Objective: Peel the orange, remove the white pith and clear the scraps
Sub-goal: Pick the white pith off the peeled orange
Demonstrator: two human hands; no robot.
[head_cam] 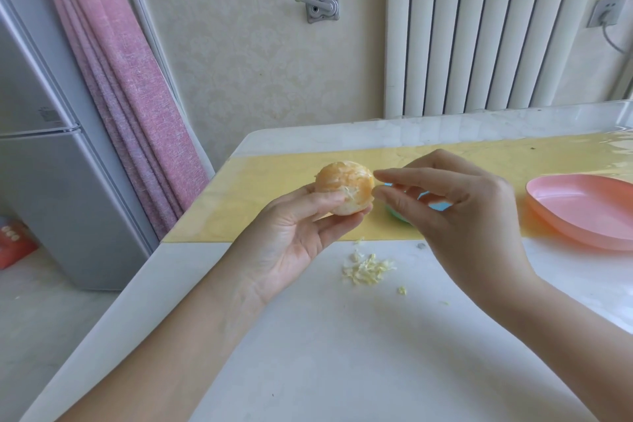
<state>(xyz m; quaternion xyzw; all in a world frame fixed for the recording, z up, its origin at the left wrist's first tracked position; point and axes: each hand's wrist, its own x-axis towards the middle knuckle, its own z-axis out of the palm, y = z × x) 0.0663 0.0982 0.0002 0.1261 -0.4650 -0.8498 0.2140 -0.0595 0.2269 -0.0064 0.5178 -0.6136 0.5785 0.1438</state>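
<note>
White table point(308, 336), pith scraps point(368, 267) heaped on it: my left hand point(294, 236) holds the peeled orange point(344, 187) above them, my right hand point(455, 212) is empty, fingers narrowly parted beside it; recommend pinching white threads at their ends and pulling gently.

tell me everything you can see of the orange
The orange is peeled: a round, pale orange ball with white pith strands left, one tuft beside the thumb. The left hand holds it up above the table, thumb on its front, fingers beneath. The right hand hovers at its right side, fingertips very close.
</note>
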